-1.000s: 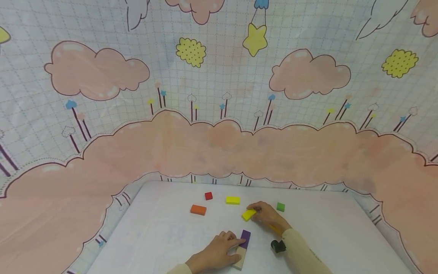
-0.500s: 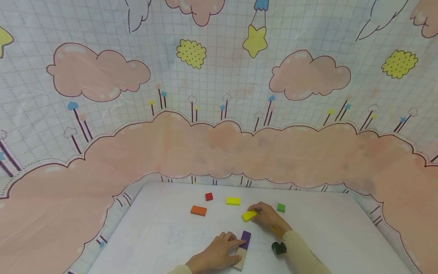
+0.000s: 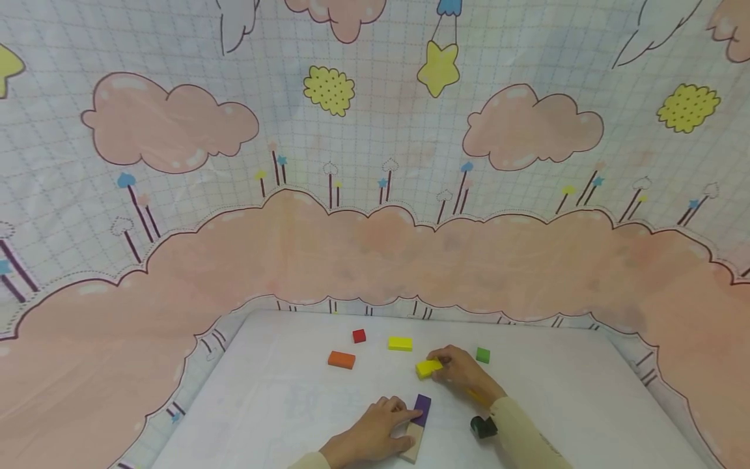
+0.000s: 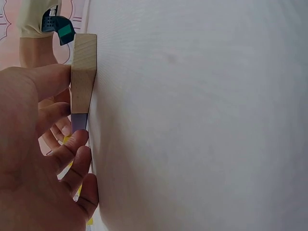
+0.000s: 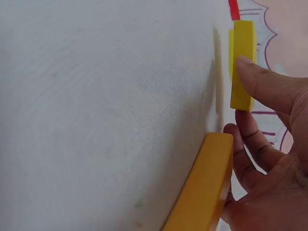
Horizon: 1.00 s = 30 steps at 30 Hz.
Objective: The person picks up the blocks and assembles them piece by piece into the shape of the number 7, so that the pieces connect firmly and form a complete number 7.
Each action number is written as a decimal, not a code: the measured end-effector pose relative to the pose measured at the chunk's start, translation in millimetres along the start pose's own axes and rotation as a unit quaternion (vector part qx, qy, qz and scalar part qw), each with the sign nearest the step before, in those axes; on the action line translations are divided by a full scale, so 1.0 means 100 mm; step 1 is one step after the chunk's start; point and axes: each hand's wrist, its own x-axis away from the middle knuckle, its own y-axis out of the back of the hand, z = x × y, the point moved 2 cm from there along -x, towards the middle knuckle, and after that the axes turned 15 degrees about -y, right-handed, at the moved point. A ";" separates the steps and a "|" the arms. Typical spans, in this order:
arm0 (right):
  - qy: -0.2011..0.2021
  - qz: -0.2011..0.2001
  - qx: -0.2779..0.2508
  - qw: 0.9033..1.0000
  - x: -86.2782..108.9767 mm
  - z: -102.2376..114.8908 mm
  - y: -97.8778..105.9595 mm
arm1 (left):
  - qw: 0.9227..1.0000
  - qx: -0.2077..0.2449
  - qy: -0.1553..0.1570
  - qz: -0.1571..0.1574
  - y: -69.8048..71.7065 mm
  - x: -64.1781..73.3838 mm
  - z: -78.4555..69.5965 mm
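Observation:
My right hand (image 3: 459, 368) pinches a yellow wooden block (image 3: 428, 369) at its right end. In the right wrist view, the thumb lies on the face of this yellow block (image 5: 243, 72), which appears slightly off the table. My left hand (image 3: 377, 428) rests on two blocks set end to end. Its extended index finger touches the purple block (image 3: 422, 405), while the thumb is on the plain wood block (image 3: 413, 444). From the left wrist, the plain wood block (image 4: 84, 72) shows clearly, with the purple one (image 4: 79, 121) partly hidden by fingers.
An orange-yellow block (image 5: 204, 183) lies below my right wrist. Farther back are a second yellow block (image 3: 400, 343), a red cube (image 3: 359, 336), an orange block (image 3: 342, 359) and a green cube (image 3: 483, 355). A dark green device (image 3: 483, 427) is at the right sleeve. A patterned cloth hangs behind.
The yellow block in my right hand has turned slightly, and the right forearm has shifted a little to the right. My left hand stays on the purple and plain wood blocks.

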 end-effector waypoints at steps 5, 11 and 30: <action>0.007 0.021 -0.002 1.000 0.04 -0.02 0.02 | 1.000 -0.001 0.003 0.002 0.00 -0.01 0.00; 0.039 0.062 -0.010 0.997 0.10 -0.01 0.07 | 1.000 0.001 0.002 0.003 0.02 0.00 -0.01; 0.141 0.101 0.067 0.983 0.13 -0.06 0.12 | 1.000 -0.005 -0.006 0.003 0.03 0.02 -0.02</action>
